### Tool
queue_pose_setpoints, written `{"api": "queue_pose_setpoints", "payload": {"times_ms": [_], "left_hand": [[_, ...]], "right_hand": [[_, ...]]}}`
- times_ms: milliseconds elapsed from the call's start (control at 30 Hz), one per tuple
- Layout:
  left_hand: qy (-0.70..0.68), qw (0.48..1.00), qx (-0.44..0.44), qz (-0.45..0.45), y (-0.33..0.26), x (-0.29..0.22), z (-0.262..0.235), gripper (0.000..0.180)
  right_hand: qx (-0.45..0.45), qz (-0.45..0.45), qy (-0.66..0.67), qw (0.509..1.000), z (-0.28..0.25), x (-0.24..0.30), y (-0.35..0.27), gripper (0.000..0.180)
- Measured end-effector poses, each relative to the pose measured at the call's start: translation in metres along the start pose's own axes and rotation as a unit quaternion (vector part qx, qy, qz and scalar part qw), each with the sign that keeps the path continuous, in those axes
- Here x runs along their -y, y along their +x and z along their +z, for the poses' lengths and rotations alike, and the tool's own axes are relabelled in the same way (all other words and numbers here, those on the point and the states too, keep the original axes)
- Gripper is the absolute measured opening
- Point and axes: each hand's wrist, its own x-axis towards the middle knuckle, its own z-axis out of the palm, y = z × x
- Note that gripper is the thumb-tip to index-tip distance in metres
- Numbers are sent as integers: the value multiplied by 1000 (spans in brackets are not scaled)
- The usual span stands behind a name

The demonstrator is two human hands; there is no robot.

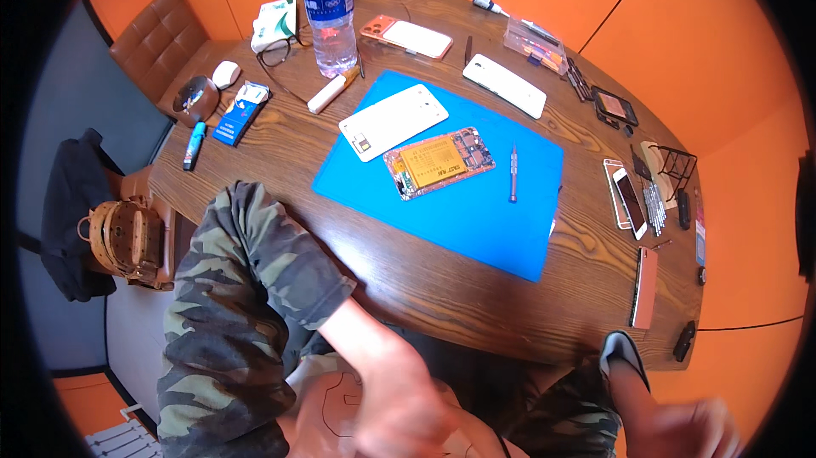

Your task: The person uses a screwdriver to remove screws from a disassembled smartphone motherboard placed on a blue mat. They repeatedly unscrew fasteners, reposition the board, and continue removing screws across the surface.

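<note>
My left hand (404, 411) hangs below the table's front edge, close to my body and blurred; its fingers are smeared. My right hand (687, 428) is low at the right, also off the table, with blurred fingers. Neither touches anything on the table. A blue mat (476, 229) lies on the table. On it rests an opened phone (438, 162), its gold battery and circuit board showing. A white phone back cover (393, 122) lies just beyond it, and a slim screwdriver (513, 176) to its right.
A tall water bottle (331, 29), eyeglasses (274, 52) and a cigarette pack (242, 114) stand or lie at the far left. Several phones, including a white one (504, 86) and a pink one (643, 288), surround the mat. A clear tool box (535, 43) sits far right.
</note>
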Motion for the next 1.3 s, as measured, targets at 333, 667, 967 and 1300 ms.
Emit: {"api": "queue_pose_setpoints", "payload": {"times_ms": [333,667,967,1300], "left_hand": [[-194,912,315,-177,-83,-19,46,14],[-277,865,398,-131,-98,-18,20,27],[-134,934,290,-157,-105,-39,42,23],[-249,881,372,-150,-93,-18,12,26]], "right_hand": [[644,488,-531,257,-152,19,-133,45],[474,580,-495,441,-195,-4,-170,17],[20,711,-442,546,-201,-32,-236,11],[109,699,-453,541,-204,-27,-241,11]]}}
